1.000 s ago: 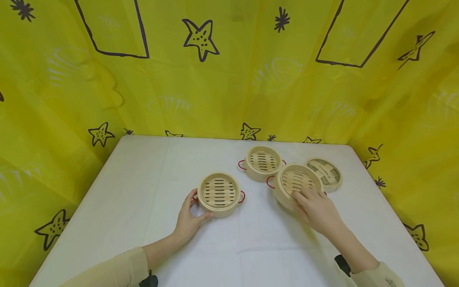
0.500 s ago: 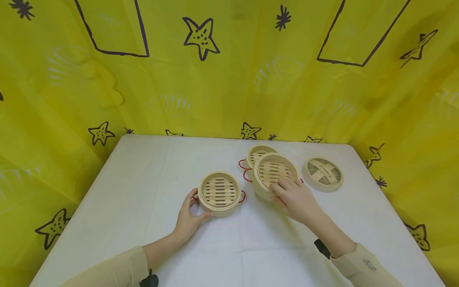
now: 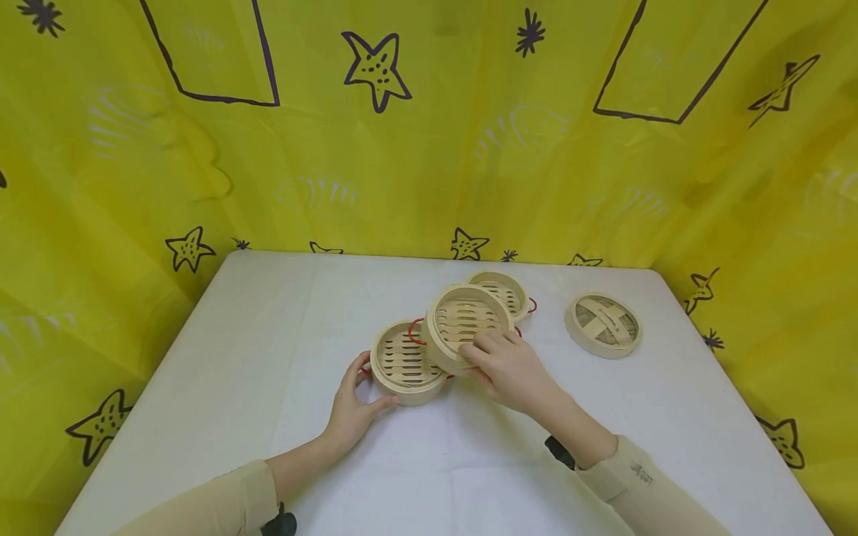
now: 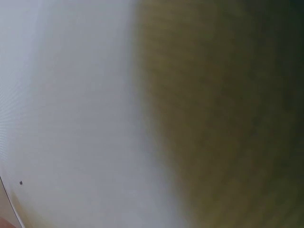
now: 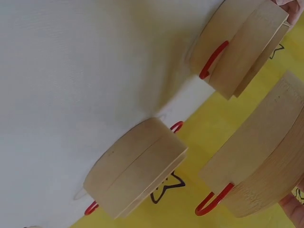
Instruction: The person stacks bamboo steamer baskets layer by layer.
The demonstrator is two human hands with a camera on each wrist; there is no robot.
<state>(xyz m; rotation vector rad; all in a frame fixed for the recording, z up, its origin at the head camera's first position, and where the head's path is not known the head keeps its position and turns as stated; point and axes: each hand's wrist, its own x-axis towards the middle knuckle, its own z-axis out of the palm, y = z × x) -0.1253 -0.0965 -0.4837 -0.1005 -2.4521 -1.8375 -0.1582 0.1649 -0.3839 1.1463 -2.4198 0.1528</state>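
Holding the raised basket [image 3: 467, 321] up by only one side, so maybe tipping it onto the low basket [image 3: 402, 363]. Pinching that side in the right hand [image 3: 508, 368], having the rest toward the low basket. Gripping the low basket in the left hand [image 3: 355, 413]. Seeing a lid [image 3: 607, 325] well right of the low basket.

yellow curtain [image 3: 415, 164], dark-outlined starfish print [image 3: 377, 72], white tabletop [image 3: 281, 320]

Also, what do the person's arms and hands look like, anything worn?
Left hand and right hand: bare, no gloves. Left sleeve and right sleeve: pale beige, with cuffs; small dark marking on the right one. A dark piece, unidentifiable, shows near each wrist.
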